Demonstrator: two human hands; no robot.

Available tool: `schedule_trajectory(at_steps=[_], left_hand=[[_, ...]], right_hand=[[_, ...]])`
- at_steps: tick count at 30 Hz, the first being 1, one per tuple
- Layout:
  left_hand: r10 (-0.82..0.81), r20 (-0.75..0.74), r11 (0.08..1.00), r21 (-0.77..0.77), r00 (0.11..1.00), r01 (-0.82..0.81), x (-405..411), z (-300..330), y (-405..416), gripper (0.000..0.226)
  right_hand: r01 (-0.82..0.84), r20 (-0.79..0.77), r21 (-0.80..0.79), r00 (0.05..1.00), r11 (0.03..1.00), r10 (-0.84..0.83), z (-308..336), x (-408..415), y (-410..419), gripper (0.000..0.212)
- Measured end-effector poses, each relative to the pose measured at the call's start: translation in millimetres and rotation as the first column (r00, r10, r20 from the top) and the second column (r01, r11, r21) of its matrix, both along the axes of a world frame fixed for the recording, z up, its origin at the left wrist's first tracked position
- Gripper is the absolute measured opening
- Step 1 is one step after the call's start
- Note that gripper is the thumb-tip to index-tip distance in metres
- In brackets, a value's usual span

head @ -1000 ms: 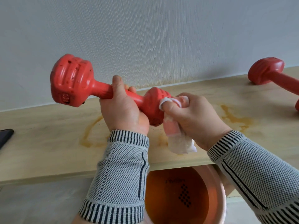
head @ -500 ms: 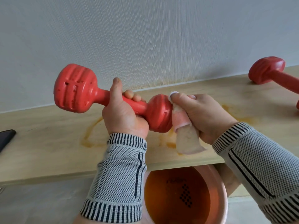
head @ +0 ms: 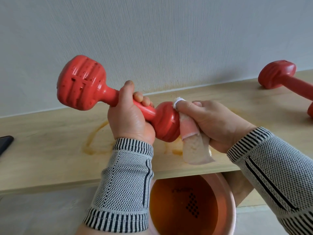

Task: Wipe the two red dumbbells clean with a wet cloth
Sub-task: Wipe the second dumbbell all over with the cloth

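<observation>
Head view: left hand [head: 130, 119] fingers wrap the glossy ribbed red dumbbell [head: 81, 87] bar at centre; right hand [head: 213, 122] fingers pinch a damp fuzzy cloth [head: 194, 148] against its rounded end.

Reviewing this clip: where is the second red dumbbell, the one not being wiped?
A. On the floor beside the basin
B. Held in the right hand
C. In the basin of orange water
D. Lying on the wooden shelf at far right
D: the second dumbbell lies on the wooden shelf at far right, against the wall, untouched.
</observation>
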State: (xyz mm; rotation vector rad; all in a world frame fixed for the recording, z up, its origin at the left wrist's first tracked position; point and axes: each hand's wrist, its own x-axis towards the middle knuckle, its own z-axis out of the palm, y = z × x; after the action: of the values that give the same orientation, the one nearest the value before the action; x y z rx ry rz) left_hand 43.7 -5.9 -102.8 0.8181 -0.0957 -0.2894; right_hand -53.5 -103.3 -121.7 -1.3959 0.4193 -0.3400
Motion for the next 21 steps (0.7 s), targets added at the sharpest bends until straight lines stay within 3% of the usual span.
schedule_trajectory(at_steps=[5,8,10,13,15,18,21], left_hand=[[0.112,-0.168,0.992,-0.035,0.979,-0.119,6,3,2,0.021],[0.074,-0.218,0.993,-0.074,0.973,-0.092,6,5,3,0.009],[0.021,-0.159,1.0,-0.005,0.987,-0.022,6,1,3,0.007],[-0.069,0.038,0.995,0.079,0.997,0.066,7,-7,5,0.005],[-0.095,0.122,0.994,0.06,0.988,0.089,9,-10,4,0.005],[-0.088,0.205,0.996,0.031,0.975,0.084,11,-12,0,0.011],[0.004,0.211,0.999,0.052,0.977,-0.015,6,-11,-1,0.01]], right_hand=[[0.011,0.052,-0.12,0.999,0.993,-0.005,-9,3,6,0.034],[0.077,0.048,0.0,0.996,0.997,-0.077,-8,7,6,0.035],[0.103,0.033,0.15,0.994,0.983,-0.109,-3,8,2,0.044],[0.057,0.016,0.253,0.998,0.966,-0.063,4,5,-4,0.062],[0.014,-0.008,0.265,1.0,0.964,-0.012,5,3,-3,0.062],[-0.009,-0.003,0.247,1.0,0.969,0.01,4,2,-1,0.042],[-0.012,0.021,0.181,1.0,0.983,0.009,5,4,1,0.047]])
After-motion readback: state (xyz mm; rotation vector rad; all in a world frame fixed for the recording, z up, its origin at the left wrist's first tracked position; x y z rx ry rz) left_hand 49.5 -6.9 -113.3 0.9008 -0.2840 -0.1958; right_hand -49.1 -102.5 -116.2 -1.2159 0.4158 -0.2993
